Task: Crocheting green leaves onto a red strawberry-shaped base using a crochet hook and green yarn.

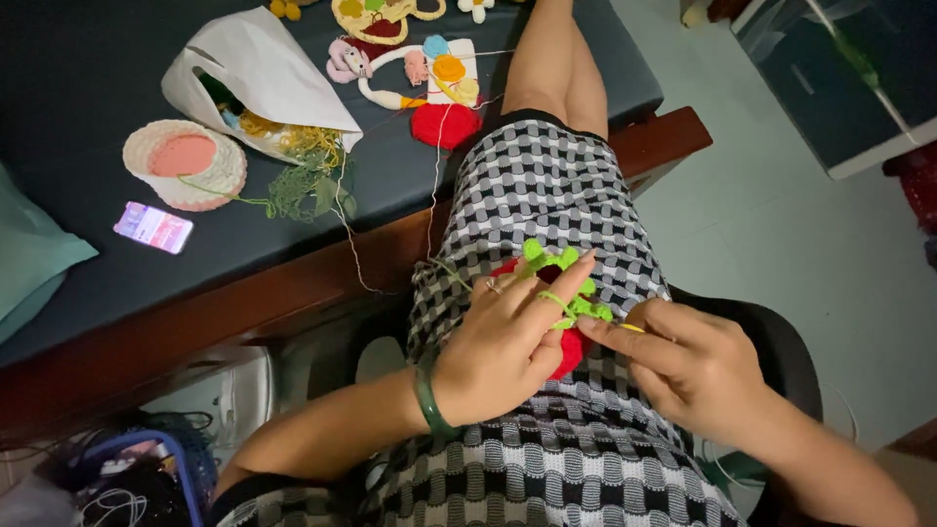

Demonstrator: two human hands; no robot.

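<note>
On the lap, the left hand (508, 342) closes around a red-and-green crochet piece (566, 293), green yarn looped over one finger, while the right hand (683, 361) pinches a yellow hook (632, 328) at its edge. Farther off on the dark table (78, 117), a cream basket (185, 164) shows a pink inside, and an open white bag (259, 73) spills yellow and green yarn.

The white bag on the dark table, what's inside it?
The crumpled white plastic bag lies open on the dark table. Yellow yarn and something green show at its mouth, tangled green thread spilling out. Deeper contents are covered.
</note>
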